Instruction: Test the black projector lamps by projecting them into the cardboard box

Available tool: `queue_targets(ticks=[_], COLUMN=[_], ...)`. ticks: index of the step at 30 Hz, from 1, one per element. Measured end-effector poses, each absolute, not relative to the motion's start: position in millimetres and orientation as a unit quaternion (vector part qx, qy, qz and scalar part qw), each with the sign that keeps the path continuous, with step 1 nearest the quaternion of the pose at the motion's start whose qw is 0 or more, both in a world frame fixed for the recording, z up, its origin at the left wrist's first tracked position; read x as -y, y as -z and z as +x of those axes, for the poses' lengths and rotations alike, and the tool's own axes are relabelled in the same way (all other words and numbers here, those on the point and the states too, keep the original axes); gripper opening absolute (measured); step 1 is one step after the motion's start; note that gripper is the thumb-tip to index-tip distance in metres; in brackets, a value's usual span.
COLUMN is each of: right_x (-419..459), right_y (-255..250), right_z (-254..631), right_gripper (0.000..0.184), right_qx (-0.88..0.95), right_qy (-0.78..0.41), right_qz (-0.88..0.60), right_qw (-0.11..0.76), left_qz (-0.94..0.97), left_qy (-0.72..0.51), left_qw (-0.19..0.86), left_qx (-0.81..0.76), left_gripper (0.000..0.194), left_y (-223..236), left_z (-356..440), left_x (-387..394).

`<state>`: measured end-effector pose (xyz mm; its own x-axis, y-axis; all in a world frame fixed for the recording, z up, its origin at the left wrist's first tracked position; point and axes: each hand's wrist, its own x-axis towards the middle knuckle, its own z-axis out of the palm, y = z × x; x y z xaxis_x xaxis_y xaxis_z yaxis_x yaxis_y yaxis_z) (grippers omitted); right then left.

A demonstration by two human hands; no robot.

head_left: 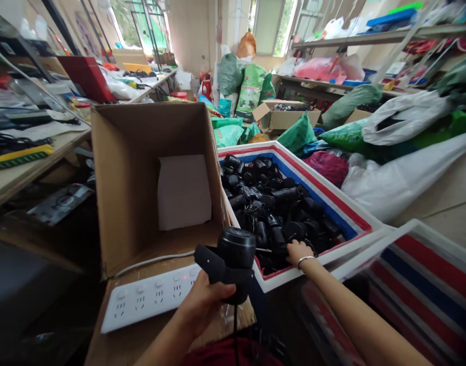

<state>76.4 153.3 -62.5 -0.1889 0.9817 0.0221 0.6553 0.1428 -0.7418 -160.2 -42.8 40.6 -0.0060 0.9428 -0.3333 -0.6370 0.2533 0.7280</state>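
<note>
hands 2 | striped bins 2 | cartons 3 | power strip 1

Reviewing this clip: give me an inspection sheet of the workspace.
surface: brown cardboard flap under a white multi-socket power strip
job's things: round-headed black handheld device; white foam crate, red-and-blue striped, holding black plastic devices
hands: left hand grips the device; right hand rests on the pile
cables: thin white cable; black cord below the device
clutter: open brown cardboard box; green woven sack; white plastic bag
surroundings: long storage shelf; bright window
</note>
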Motion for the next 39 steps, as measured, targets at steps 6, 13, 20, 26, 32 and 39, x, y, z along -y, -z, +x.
queue_targets(ticks=[6,13,20,26,32,39], right_x=[-164,-119,-10,19,39,18], right_y=[53,-1,-36,-25,-24,-14], right_z=[66,151,226,229,244,235], right_gripper=[0.025,0.011,0.047,0.051,0.051,0.047], right_qx=[0.798,0.785,0.621,0.535,0.654,0.684], right_qy=[-0.197,-0.156,-0.358,-0.343,-0.161,-0.215], right_qz=[-0.567,-0.593,-0.673,-0.730,-0.701,-0.685], right_qw=[-0.049,-0.084,0.183,0.252,0.234,0.133], left_qz=[0.270,0.277,0.419,0.466,0.513,0.537], left_qy=[-0.539,-0.442,-0.310,-0.288,-0.288,-0.274], left_qw=[0.630,0.666,0.653,0.641,0.601,0.572], left_qx=[-0.490,-0.533,-0.550,-0.538,-0.541,-0.557], left_gripper=[0.038,0.046,0.059,0.058,0.062,0.062], left_y=[-53,-41,-8,33,49,46], left_z=[-149,-112,-45,16,26,30], left_x=[23,6,-21,-49,-54,-55])
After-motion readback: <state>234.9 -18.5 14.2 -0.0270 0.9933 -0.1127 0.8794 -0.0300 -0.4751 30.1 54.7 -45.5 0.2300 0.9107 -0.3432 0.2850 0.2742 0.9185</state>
